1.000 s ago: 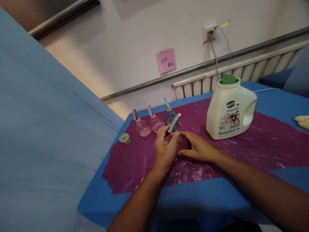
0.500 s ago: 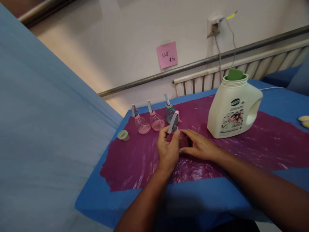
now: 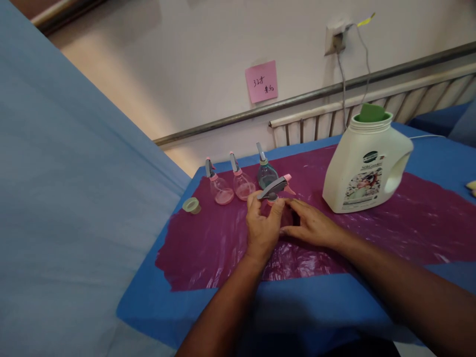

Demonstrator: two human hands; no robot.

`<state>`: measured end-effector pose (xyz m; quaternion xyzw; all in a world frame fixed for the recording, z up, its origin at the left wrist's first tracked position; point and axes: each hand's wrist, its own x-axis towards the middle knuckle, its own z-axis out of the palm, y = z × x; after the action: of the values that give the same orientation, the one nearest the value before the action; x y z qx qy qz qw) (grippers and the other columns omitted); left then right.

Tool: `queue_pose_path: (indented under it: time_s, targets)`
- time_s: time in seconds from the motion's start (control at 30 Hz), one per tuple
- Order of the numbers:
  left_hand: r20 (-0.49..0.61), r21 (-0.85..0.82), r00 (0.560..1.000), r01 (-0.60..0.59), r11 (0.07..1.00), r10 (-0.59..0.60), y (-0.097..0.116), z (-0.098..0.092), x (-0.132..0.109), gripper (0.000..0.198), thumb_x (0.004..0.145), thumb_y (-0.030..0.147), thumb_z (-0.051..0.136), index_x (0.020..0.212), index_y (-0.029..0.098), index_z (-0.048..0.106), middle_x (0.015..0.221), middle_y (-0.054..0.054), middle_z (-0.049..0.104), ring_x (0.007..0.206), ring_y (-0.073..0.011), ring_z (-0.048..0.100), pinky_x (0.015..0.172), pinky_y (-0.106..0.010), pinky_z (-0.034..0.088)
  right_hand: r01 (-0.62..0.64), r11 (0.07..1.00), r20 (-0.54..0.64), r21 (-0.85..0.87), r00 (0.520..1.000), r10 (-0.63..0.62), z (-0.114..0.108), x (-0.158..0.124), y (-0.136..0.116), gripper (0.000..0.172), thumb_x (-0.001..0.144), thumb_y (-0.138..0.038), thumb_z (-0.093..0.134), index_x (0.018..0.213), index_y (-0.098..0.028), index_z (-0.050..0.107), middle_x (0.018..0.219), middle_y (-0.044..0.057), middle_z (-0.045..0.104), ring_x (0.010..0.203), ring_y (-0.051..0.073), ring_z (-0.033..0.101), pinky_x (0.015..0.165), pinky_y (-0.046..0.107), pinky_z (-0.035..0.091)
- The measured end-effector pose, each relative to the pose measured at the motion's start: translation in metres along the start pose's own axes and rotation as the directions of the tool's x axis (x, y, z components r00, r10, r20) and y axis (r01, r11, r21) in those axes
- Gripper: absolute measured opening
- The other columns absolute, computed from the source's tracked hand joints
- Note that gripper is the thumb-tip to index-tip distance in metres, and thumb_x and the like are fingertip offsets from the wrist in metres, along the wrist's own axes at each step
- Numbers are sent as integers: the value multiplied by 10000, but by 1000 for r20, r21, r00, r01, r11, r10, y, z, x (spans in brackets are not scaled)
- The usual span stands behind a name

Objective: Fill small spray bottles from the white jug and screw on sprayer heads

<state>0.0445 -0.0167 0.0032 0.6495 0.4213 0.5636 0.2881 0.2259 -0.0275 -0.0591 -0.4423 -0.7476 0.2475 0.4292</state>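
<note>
A clear spray bottle with a grey and pink spray head (image 3: 277, 188) stands upright on the purple plastic sheet (image 3: 208, 248). My left hand (image 3: 263, 223) grips the collar just under that head, thumb and fingers around it. My right hand (image 3: 310, 223) curves round the bottle's body from the right side. Behind my hands are two bottles holding pink liquid, one on the left (image 3: 222, 193) and one beside it (image 3: 244, 187), and a teal bottle (image 3: 267, 174). Much of the gripped bottle is hidden by my fingers.
A large cream jug (image 3: 364, 168) with a green piece in its mouth stands to the right. A small greenish cup (image 3: 191, 205) sits at the left. Blue cloth (image 3: 156, 307) covers the table, and a blue curtain (image 3: 74, 198) hangs at the left. A rail runs along the wall.
The gripped bottle's spray head has turned, so its pink end now points right instead of up and away. Both hands keep their hold. The whole view has shifted slightly.
</note>
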Motion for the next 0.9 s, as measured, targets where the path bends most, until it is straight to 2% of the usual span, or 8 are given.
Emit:
queue_pose_path:
  time_s: [0.1, 0.23, 0.37, 0.47, 0.57, 0.73, 0.83, 0.9]
  targets:
    - [3, -14, 1000, 26, 1000, -26, -1, 1, 0, 191, 1034, 404, 812, 1134, 242, 798, 1153, -46, 755, 1128, -234, 723, 1069, -352, 562, -16, 1000, 11, 2, 1000, 16, -2, 0, 0, 806, 948, -521, 910, 1661, -288, 613, 1618, 173, 709, 1495, 427, 688, 1255, 673, 555]
    - [87, 37, 996, 10, 999, -13, -5, -6, -3, 196, 1103, 412, 718, 1146, 247, 813, 1130, -53, 794, 1090, -247, 728, 1023, -359, 564, 21, 1000, 9, 4, 1000, -21, -1, 0, 2, 902, 954, -485, 901, 1750, -310, 514, 1707, 161, 647, 1567, 413, 637, 1304, 658, 516]
    - [126, 65, 992, 6, 998, -15, -9, -10, -1, 312, 1149, 458, 648, 1340, 266, 803, 1287, -91, 825, 1224, -298, 734, 1101, -432, 555, 51, 999, 2, -11, 999, -51, 4, 2, 7, 970, 984, -445, 864, 1824, -325, 394, 1715, 161, 642, 1560, 400, 646, 1296, 652, 524]
    - [133, 38, 991, 3, 999, -8, -13, -7, 2, 353, 1159, 499, 627, 1364, 273, 804, 1313, -100, 831, 1254, -308, 744, 1135, -457, 560, 49, 998, -20, -50, 999, -50, 8, 3, 10, 996, 992, -426, 837, 1848, -321, 338, 1717, 175, 638, 1559, 408, 645, 1273, 664, 539]
    - [132, 10, 991, 3, 1000, -5, -19, -6, 2, 377, 1158, 507, 623, 1409, 286, 795, 1370, -104, 829, 1299, -316, 755, 1186, -498, 561, 19, 996, -40, -93, 999, -22, 9, 3, 10, 938, 980, -427, 832, 1806, -287, 407, 1673, 195, 667, 1504, 415, 684, 1226, 660, 569]
    - [119, 14, 993, 11, 1000, -13, -36, -16, -14, 508, 1126, 468, 665, 1601, 286, 686, 1658, -139, 693, 1573, -344, 629, 1339, -585, 464, -26, 990, -5, -139, 1000, 26, 5, 2, 4, 641, 957, -476, 853, 1515, -235, 651, 1474, 193, 763, 1373, 409, 746, 1161, 636, 603]
    - [103, 66, 994, 24, 998, -30, -38, -25, -23, 556, 1101, 439, 699, 1625, 260, 650, 1708, -163, 644, 1623, -357, 578, 1385, -615, 401, -49, 986, -1, -158, 999, 50, 0, 1, 0, 671, 912, -514, 901, 1473, -234, 662, 1462, 198, 760, 1398, 432, 732, 1181, 655, 588]
    - [86, 87, 996, 17, 996, -24, -32, -29, -25, 571, 1095, 423, 710, 1638, 266, 629, 1727, -159, 622, 1643, -356, 555, 1398, -612, 383, -29, 987, -7, -160, 1000, 28, -4, 0, -2, 785, 894, -541, 920, 1556, -246, 619, 1503, 195, 745, 1440, 440, 710, 1208, 666, 573]
